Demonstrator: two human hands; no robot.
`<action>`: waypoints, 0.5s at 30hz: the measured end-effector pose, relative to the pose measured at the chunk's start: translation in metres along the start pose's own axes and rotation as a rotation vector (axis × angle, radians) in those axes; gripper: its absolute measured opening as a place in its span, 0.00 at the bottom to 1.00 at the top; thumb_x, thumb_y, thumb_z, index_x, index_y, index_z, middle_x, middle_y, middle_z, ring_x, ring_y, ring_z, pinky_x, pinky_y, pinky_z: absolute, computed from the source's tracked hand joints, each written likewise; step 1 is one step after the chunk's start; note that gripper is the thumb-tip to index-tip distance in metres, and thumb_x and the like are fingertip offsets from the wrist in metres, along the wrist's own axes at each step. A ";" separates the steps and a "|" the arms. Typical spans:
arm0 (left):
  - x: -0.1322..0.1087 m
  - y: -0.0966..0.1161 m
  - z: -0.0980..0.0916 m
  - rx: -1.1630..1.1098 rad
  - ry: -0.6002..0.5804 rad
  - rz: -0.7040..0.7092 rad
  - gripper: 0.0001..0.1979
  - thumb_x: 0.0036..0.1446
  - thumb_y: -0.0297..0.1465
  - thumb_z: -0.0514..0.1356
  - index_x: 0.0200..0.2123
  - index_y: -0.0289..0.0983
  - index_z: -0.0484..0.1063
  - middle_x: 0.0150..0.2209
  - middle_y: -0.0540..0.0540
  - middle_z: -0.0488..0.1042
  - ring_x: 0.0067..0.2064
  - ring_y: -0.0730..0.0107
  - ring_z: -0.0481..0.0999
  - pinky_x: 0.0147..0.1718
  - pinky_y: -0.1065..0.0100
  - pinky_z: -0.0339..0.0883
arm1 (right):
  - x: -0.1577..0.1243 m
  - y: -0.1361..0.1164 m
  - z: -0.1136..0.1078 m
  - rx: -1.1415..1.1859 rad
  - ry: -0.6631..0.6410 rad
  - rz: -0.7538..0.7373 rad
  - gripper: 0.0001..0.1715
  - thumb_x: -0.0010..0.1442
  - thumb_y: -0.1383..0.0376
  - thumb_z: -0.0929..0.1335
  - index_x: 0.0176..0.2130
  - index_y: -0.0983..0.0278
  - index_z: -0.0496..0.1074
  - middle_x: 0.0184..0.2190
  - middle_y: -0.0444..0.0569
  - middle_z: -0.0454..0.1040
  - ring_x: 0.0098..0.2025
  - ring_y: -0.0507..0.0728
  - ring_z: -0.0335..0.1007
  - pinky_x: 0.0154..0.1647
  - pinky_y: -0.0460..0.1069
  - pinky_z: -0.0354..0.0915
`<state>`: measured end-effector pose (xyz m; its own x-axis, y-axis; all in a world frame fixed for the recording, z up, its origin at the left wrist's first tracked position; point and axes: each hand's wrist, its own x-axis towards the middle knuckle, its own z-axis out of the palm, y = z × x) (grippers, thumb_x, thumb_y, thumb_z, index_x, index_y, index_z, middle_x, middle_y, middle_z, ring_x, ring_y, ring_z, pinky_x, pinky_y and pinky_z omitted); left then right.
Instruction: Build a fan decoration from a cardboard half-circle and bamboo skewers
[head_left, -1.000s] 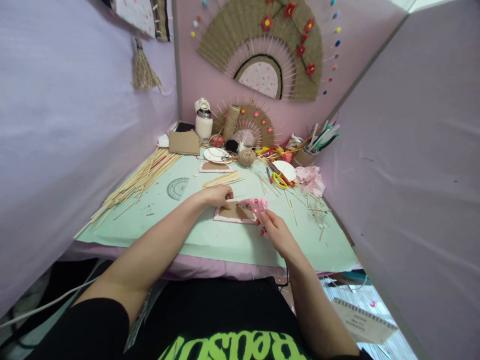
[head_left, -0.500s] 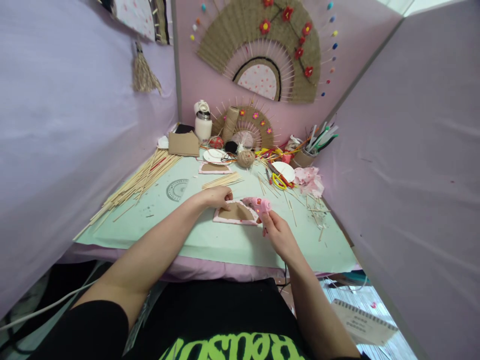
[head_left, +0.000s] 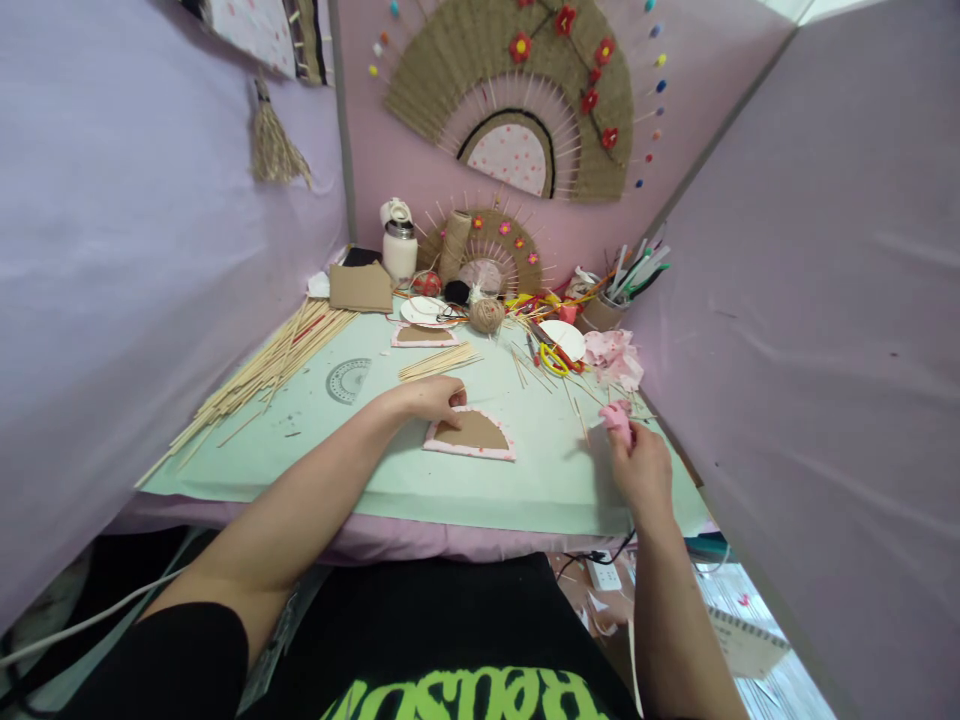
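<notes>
A half-round cardboard piece [head_left: 472, 432] edged with pink-dotted white fabric lies near the front middle of the table. My left hand [head_left: 436, 400] is closed at its upper left edge, with the thumb on the cardboard and the other fingers curled, partly hidden. Off to the right, my right hand [head_left: 641, 465] grips a pink hot glue gun [head_left: 616, 420], held apart from the piece. Beyond my left hand lies a small bundle of thin bamboo sticks [head_left: 439, 362]. A similar fabric-edged piece [head_left: 424, 337] rests farther back.
Long bamboo sticks [head_left: 262, 370] spread along the left, beside a protractor [head_left: 349, 381]. Toward the back stand a white bottle [head_left: 400, 250], a twine ball [head_left: 487, 315] and a tool cup [head_left: 600, 313]. Yellow-handled scissors [head_left: 555, 360] and crumpled pink fabric [head_left: 613, 358] lie at the right.
My right hand has carried the glue gun from the piece's right end away to the right. My left hand stays at the piece. The view has shifted slightly.
</notes>
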<state>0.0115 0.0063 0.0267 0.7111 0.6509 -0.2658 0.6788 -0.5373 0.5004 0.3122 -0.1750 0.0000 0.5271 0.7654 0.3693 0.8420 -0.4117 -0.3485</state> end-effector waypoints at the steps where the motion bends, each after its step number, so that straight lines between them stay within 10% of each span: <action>1: -0.002 0.000 -0.003 -0.036 0.031 -0.012 0.20 0.45 0.37 0.66 0.43 0.37 0.73 0.43 0.47 0.76 0.41 0.66 0.73 0.34 0.72 0.61 | 0.002 0.012 0.003 -0.080 0.005 0.015 0.30 0.62 0.55 0.58 0.47 0.76 0.73 0.37 0.68 0.74 0.41 0.69 0.68 0.44 0.59 0.61; 8: -0.009 0.010 -0.011 -0.851 0.072 -0.056 0.15 0.63 0.35 0.50 0.36 0.33 0.72 0.34 0.47 0.71 0.25 0.79 0.59 0.26 0.72 0.56 | 0.002 0.035 0.012 -0.224 0.030 0.133 0.31 0.58 0.53 0.64 0.50 0.73 0.74 0.46 0.73 0.70 0.49 0.75 0.64 0.46 0.64 0.59; 12: -0.009 0.024 -0.003 -1.109 -0.031 -0.028 0.12 0.61 0.34 0.55 0.31 0.32 0.71 0.26 0.50 0.66 0.23 0.80 0.55 0.24 0.71 0.50 | 0.015 -0.015 -0.009 0.135 0.046 0.022 0.29 0.57 0.52 0.65 0.50 0.70 0.74 0.48 0.68 0.71 0.49 0.70 0.66 0.46 0.61 0.61; 15: -0.009 0.029 0.003 -1.191 -0.098 0.007 0.12 0.60 0.34 0.56 0.31 0.32 0.72 0.23 0.51 0.64 0.23 0.80 0.55 0.23 0.71 0.49 | 0.029 -0.078 -0.011 0.626 -0.325 -0.105 0.26 0.58 0.50 0.64 0.47 0.65 0.74 0.42 0.57 0.76 0.41 0.61 0.70 0.39 0.54 0.65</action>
<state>0.0254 -0.0165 0.0409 0.7598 0.5789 -0.2961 0.1156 0.3279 0.9376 0.2628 -0.1258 0.0475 0.3038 0.9344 0.1861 0.6107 -0.0411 -0.7908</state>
